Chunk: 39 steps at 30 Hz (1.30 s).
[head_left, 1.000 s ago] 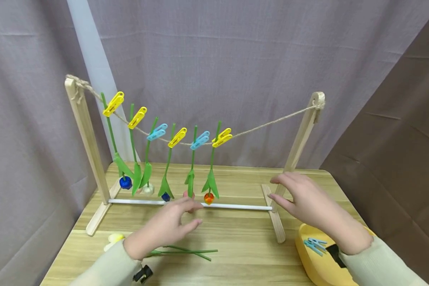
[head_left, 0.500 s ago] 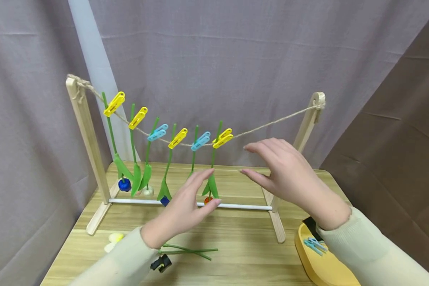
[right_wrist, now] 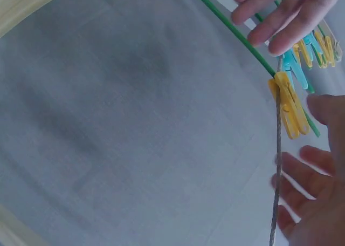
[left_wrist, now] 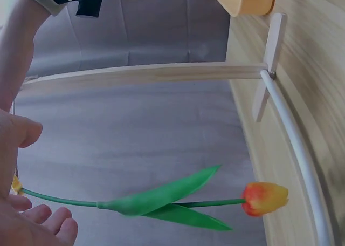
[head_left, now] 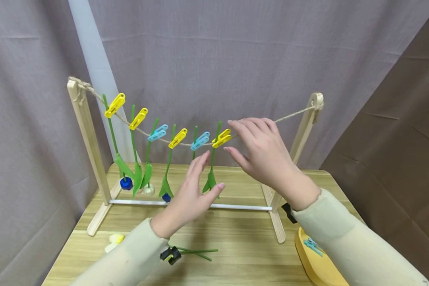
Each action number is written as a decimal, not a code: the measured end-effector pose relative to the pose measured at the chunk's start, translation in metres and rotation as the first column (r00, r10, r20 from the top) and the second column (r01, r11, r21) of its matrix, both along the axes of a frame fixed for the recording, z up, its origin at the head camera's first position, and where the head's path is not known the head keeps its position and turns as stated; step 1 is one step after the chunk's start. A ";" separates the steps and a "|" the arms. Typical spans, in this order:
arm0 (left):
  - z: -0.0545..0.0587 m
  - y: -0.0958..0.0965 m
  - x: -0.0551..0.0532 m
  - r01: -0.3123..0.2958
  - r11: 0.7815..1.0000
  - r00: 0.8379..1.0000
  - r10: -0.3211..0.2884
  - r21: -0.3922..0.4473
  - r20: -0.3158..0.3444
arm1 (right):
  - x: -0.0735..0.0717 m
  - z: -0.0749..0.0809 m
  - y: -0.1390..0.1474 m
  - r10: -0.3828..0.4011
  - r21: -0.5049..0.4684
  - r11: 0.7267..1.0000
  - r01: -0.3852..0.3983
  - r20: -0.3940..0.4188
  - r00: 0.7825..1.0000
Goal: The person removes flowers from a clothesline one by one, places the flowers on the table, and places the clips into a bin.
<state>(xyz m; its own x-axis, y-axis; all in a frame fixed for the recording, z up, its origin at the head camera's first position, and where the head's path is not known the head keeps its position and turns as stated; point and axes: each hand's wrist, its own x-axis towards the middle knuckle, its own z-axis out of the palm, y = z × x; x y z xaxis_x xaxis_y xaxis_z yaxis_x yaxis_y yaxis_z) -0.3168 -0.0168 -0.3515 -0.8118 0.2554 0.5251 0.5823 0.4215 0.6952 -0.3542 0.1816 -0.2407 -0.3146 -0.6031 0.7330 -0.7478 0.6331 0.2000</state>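
In the head view my left hand (head_left: 191, 190) is raised before the rope, its fingers loosely extended and holding nothing, below a light-blue clothespin (head_left: 200, 140). My right hand (head_left: 262, 153) arches just right of the last yellow clothespin (head_left: 221, 138), thumb and fingers apart, close to the rope (right_wrist: 277, 192). That clothespin fastens an upside-down artificial tulip (left_wrist: 264, 198), orange-red and yellow with green leaves, to the rope. More tulips hang leftward under yellow and blue clothespins, among them a dark-blue tulip (head_left: 126, 183). My left hand partly hides the flowers behind it.
A wooden stand with a left post (head_left: 89, 139), a right post (head_left: 304, 135) and a white lower bar (head_left: 241, 207) spans the table (head_left: 243, 254). Loose green stems (head_left: 200, 251) and a yellow bloom (head_left: 116, 238) lie in front. A yellow bin (head_left: 307, 262) holds blue clothespins (head_left: 313, 246).
My right hand has risen from beside the right post and moved left to the last yellow clothespin. My left hand has moved up and right from near the white bar.
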 end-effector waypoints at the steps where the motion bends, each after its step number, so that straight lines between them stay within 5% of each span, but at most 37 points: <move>1: 0.000 0.000 -0.001 0.000 1.000 1.000 0.000 0.002 0.014 | -0.001 -0.001 -0.001 -0.019 0.012 1.000 0.019 0.005 1.000; 10: -0.002 0.000 -0.006 0.003 1.000 0.998 -0.002 -0.011 0.069 | -0.002 -0.007 -0.003 -0.087 0.055 0.995 0.086 0.009 0.996; 25: 0.000 0.004 -0.008 0.019 1.000 0.998 -0.018 0.022 -0.068 | 0.005 -0.007 -0.006 -0.019 -0.001 1.000 0.019 -0.006 1.000; 39: 0.003 0.003 -0.008 0.036 0.998 0.998 -0.032 0.060 -0.055 | 0.014 -0.006 -0.008 0.082 -0.057 0.995 -0.082 0.002 0.997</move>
